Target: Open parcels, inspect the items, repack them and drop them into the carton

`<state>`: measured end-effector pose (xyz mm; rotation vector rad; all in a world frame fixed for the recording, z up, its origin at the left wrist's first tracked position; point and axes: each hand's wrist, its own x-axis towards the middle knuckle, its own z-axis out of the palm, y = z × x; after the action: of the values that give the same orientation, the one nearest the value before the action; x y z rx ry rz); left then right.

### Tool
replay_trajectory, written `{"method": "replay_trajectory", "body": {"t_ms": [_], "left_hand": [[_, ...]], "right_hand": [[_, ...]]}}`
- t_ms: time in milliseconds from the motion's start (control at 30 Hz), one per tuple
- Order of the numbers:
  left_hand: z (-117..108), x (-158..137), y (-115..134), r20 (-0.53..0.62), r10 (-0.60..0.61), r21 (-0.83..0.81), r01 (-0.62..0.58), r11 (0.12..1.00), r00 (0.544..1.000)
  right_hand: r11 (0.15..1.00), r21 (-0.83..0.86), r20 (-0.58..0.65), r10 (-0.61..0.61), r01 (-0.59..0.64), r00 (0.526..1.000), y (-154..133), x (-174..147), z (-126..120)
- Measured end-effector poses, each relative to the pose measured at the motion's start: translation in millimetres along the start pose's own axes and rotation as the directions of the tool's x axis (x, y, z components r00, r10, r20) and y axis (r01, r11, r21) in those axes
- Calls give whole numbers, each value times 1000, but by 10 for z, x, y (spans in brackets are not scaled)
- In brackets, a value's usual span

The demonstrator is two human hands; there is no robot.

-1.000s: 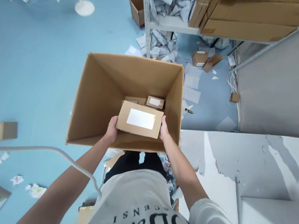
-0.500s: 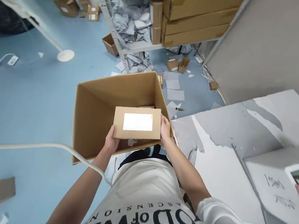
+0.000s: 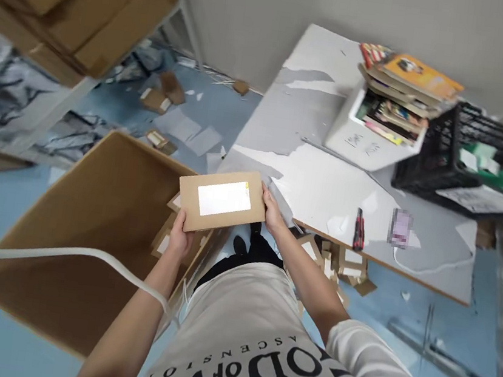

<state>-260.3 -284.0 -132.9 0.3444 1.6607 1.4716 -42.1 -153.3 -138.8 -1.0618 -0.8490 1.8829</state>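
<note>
Left hand [image 3: 180, 239] and right hand [image 3: 273, 211] clasping a labelled cardboard box [image 3: 223, 202], open carton [image 3: 78, 216] containing smaller boxes [image 3: 161, 242], white bin [image 3: 369, 143] of books [image 3: 402, 100]

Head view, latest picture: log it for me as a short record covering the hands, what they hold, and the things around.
Held: small cardboard box with a white label facing up
Left hand: grips the box at its lower left corner
Right hand: grips the box's right end
Left side: large cardboard box, open, smaller boxes inside
Right side: table with a red-and-black tool, white bin of books, black crate
</note>
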Motion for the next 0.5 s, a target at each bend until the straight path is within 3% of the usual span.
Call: {"method": "replay_trajectory", "body": {"t_ms": [133, 300, 500], "left_hand": [[508, 200, -116, 182, -51, 73, 39, 997, 982], [1233, 370, -289, 410, -141, 131, 95, 987, 901], [2120, 537, -578, 505, -217, 325, 50, 945, 836]], "right_hand": [[995, 87, -201, -34, 52, 979, -71, -223, -525], [979, 174, -393, -27, 103, 919, -105, -386, -1132], [972, 194, -523, -15, 136, 852, -121, -295, -1913]]}}
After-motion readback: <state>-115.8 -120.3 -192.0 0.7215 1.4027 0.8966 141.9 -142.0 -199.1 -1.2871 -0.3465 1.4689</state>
